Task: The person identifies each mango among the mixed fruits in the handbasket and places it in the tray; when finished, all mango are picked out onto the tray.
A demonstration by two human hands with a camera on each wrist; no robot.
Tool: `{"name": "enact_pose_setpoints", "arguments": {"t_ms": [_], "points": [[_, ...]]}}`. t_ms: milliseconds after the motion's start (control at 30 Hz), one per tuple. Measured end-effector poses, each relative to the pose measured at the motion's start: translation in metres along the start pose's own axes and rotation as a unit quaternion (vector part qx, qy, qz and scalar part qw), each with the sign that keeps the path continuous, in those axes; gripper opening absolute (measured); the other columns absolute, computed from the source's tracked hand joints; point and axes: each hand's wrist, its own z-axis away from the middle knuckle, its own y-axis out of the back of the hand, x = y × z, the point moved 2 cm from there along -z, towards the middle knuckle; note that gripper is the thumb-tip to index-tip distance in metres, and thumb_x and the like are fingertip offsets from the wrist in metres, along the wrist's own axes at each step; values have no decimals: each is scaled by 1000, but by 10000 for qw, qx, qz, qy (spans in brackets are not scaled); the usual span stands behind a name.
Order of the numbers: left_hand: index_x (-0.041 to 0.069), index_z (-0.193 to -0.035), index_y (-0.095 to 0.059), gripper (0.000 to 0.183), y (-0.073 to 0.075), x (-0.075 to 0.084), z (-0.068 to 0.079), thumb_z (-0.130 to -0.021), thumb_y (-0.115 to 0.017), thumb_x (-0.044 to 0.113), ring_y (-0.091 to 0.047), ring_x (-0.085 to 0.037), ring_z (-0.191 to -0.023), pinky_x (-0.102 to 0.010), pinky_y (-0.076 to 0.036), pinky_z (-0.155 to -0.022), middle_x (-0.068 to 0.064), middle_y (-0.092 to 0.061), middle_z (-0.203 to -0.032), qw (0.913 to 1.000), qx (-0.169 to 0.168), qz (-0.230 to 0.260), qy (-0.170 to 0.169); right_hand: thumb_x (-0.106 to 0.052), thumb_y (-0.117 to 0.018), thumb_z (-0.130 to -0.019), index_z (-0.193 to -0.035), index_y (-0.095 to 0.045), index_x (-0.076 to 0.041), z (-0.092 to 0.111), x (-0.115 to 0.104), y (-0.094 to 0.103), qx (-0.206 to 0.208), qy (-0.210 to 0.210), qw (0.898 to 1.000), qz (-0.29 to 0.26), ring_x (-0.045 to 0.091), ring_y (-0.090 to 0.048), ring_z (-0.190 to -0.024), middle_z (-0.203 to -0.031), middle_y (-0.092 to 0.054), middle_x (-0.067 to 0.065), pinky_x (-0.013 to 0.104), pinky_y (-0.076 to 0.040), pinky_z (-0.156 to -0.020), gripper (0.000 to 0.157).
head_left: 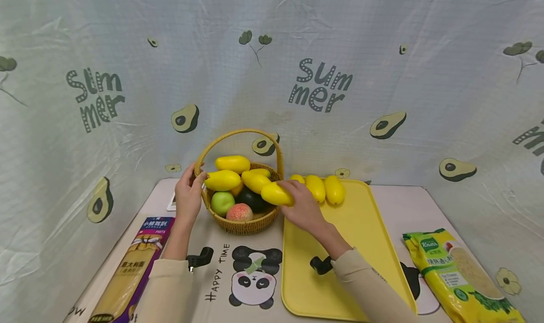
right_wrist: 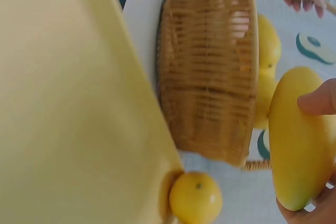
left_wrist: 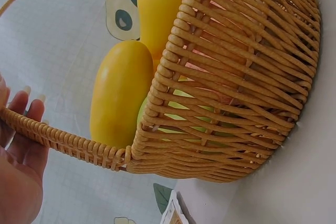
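My left hand (head_left: 188, 191) holds the left side of the handle (left_wrist: 68, 142) of a wicker basket (head_left: 244, 227), fingers behind it. In my right hand (head_left: 303, 207) is a yellow mango (head_left: 275, 194), gripped over the basket's right rim; the right wrist view shows the thumb across the mango (right_wrist: 296, 145). Several mangoes (head_left: 222, 180) are piled at the back of the basket. In front of them lie a green apple (head_left: 223, 203), a peach (head_left: 240, 213) and a dark fruit (head_left: 251, 200), partly covered.
Right of the basket lies a yellow tray (head_left: 348, 261) with several mangoes (head_left: 335, 190) at its far end. A pasta pack (head_left: 131, 266) is at the left, a yellow Knorr bag (head_left: 459, 276) at the right. A printed curtain (head_left: 255, 77) stands behind.
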Motion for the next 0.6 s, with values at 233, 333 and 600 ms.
{"name": "enact_pose_setpoints", "arguments": {"t_ms": [233, 333, 600], "points": [[11, -142, -51, 39, 1, -1, 0, -105, -48, 24, -55, -9, -111, -41, -38, -116, -17, -59, -130, 10000, -21, -22, -3, -13, -75, -79, -137, -59, -17, 5, 21, 12, 231, 43, 9995, 215, 29, -57, -123, -133, -60, 7, 47, -46, -105, 60], [11, -142, -52, 39, 1, -4, -2, -106, -47, 24, -56, -9, -110, -43, -39, -115, -17, -59, -132, 10000, -6, -52, -20, -15, -78, -80, -139, -58, -16, 7, 29, 18, 207, -56, 9995, 210, 31, -56, -125, -135, -59, 8, 48, -46, -106, 62], [21, -141, -53, 40, 1, -32, -15, -104, -49, 36, -56, -10, -114, -42, -39, -115, -10, -60, -132, 9999, 79, -15, -127, -17, -82, -81, -140, -57, -16, 16, 50, 36, 356, -441, 9979, 300, 33, -57, -120, -134, -59, 11, 50, -48, -102, 64]]}}
